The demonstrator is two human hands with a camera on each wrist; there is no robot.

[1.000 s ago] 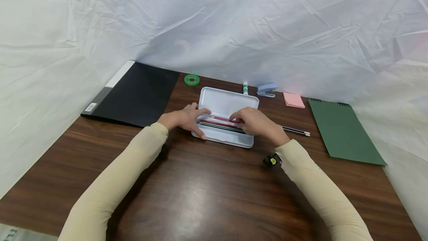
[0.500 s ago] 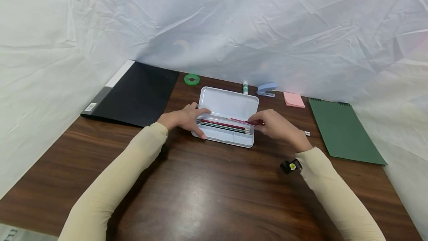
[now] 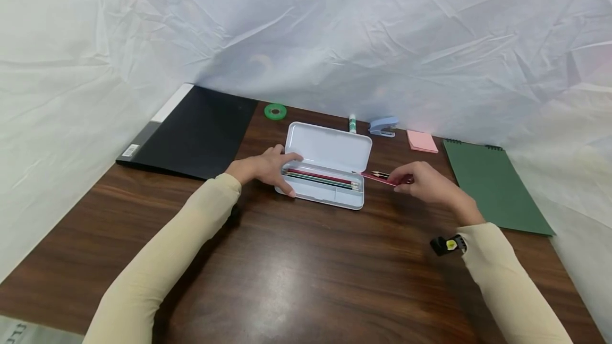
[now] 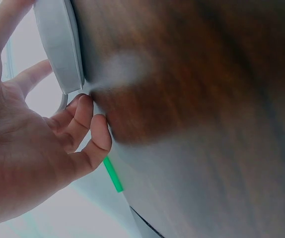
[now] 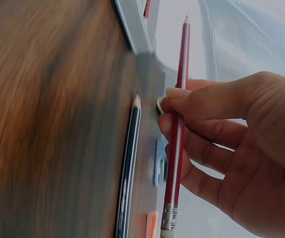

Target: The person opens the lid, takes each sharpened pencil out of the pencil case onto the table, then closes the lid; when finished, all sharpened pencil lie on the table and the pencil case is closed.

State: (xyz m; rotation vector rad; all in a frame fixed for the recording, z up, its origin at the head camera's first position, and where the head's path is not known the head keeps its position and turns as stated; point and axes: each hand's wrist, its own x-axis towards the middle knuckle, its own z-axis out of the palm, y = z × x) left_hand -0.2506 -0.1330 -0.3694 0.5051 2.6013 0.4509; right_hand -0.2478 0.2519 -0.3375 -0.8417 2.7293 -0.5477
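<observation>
A white pencil case (image 3: 306, 198) lies open on the brown table (image 3: 287, 269) with several pencils (image 3: 320, 178) inside. My left hand (image 3: 268, 169) holds the case's left end (image 4: 58, 49), thumb on its near side and fingers over its far rim. My right hand (image 3: 421, 180) is just right of the case and pinches a red pencil (image 3: 377, 178) (image 5: 176, 144) between thumb and fingers, its tip toward the case. A black pencil (image 5: 127, 168) lies on the table beside that hand.
A black folder (image 3: 196, 131) lies at the back left and a green tape roll (image 3: 274, 112) behind the case. A glue stick (image 3: 352, 122), a blue stapler (image 3: 382, 126), pink sticky notes (image 3: 422, 141) and a green spiral notebook (image 3: 492, 185) sit at the back right. White sheeting surrounds the table.
My right hand has lifted the red pencil out of the case and carried it to the right, past the case's end. My left hand has stayed on the case.
</observation>
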